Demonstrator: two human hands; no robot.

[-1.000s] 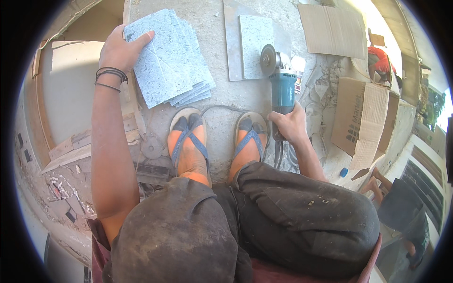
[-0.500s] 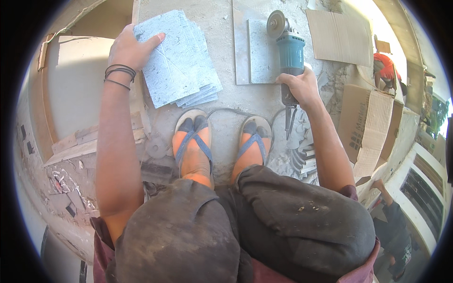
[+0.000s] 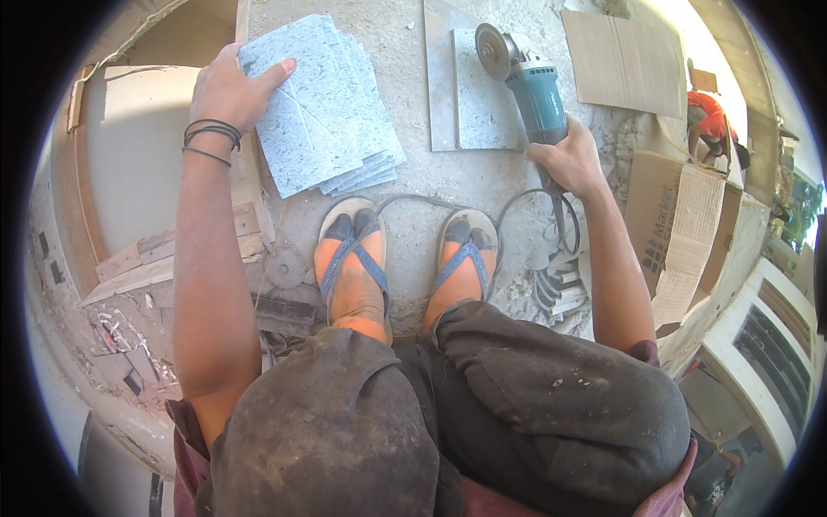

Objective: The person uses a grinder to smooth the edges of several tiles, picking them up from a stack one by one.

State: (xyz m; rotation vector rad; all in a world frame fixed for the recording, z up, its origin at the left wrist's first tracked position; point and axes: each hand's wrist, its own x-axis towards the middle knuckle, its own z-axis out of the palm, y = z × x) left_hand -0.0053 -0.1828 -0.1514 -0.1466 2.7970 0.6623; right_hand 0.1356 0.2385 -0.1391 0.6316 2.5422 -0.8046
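Observation:
My left hand (image 3: 231,90) grips the left edge of a speckled blue-grey tile (image 3: 301,112), thumb on its face and the other fingers mostly hidden. Scratched lines cross that tile. Under it, a fanned stack of similar tiles (image 3: 379,142) lies on the dusty floor. My right hand (image 3: 570,159) is wrapped round the rear grip of a teal angle grinder (image 3: 538,99), whose disc (image 3: 494,52) points away from me. Below and left of the grinder, another speckled tile (image 3: 478,112) rests on a larger flat slab (image 3: 439,86).
The grinder's cable (image 3: 422,198) runs past my sandalled feet (image 3: 353,276). Flat cardboard (image 3: 622,65) and a cardboard box (image 3: 646,207) lie to the right, with tile offcuts (image 3: 560,289) nearer me. A person in red (image 3: 708,116) bends down beyond the box.
My right hand has shifted right with the grinder, tilting it so the disc swings left and its face shows less. My left hand and the top tile have moved slightly left.

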